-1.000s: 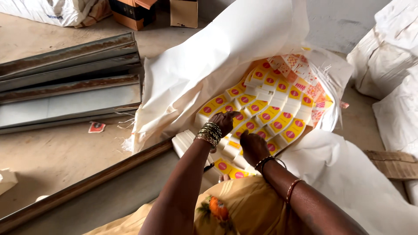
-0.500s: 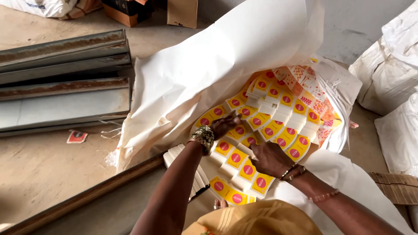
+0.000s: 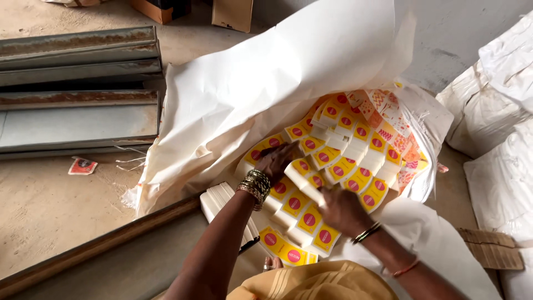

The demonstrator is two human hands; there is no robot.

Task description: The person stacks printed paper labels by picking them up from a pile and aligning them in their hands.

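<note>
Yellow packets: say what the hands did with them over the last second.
The right hand slid forward over the yellow packets, its fingers now tucked among the rows. The left hand stays flat on them near the white paper sheet. The rows look unchanged.

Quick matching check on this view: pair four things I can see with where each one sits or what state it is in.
Things:
1. left hand
2. right hand
3. metal channels
4. white paper sheet

Places or states:
A. stacked on the floor at far left
B. folded up and back behind the packets
C. resting on the yellow packets near the paper's edge, bangles on its wrist
D. lower down on the packet rows, a dark bangle on its wrist

Pairs: 1-C, 2-D, 3-A, 4-B
</note>
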